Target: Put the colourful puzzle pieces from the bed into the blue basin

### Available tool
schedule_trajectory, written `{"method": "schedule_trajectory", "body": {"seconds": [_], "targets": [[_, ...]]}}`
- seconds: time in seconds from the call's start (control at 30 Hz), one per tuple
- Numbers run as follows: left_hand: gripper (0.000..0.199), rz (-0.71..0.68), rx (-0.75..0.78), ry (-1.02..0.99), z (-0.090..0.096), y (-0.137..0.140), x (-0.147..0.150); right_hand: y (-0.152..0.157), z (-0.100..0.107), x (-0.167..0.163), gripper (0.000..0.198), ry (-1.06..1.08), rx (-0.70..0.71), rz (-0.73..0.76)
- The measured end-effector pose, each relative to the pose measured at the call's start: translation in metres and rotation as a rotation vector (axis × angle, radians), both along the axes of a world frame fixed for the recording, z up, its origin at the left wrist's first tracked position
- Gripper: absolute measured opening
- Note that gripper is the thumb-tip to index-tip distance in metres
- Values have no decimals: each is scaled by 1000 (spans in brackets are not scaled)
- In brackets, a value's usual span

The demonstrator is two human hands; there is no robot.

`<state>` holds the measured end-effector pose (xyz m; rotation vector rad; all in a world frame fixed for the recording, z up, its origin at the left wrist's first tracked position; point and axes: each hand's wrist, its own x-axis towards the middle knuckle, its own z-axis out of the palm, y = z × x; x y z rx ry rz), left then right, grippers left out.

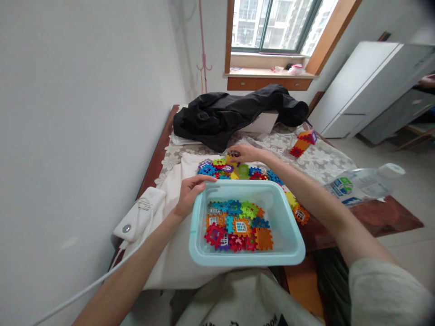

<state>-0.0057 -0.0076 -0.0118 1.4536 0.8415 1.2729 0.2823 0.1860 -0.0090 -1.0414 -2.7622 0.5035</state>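
A light blue plastic basin [247,261] sits close to my body, tilted slightly so its inside shows. In it lie several notched plastic building pieces [263,238] in orange, red, blue and green, some with white window inserts. My left hand [189,194] grips the basin's left far corner, fingers along the rim. Beyond the basin is a loose pile of similar building pieces [208,170]. Over that pile my right hand [243,154] curls its fingers round a yellow building piece [231,159]; a dark round bit shows by the fingertips, too small to name.
At left, a white power strip [137,215] trails a cable across my left forearm. A large clear bottle [363,183] stands at right. Black cloth [217,115] covers the table's far side. Joined orange and red pieces [302,144] stand on the patterned tablecloth [326,156].
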Motion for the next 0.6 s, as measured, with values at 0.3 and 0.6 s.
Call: {"method": "schedule_trajectory", "body": {"seconds": [0.3,0.6], "targets": [[28,31,-15,7,1,0,1,-47,-15,40,56,36,109,-91],[24,54,-53,-11,9,-3,5,-48,-32,53,62,124,58,-107]]}}
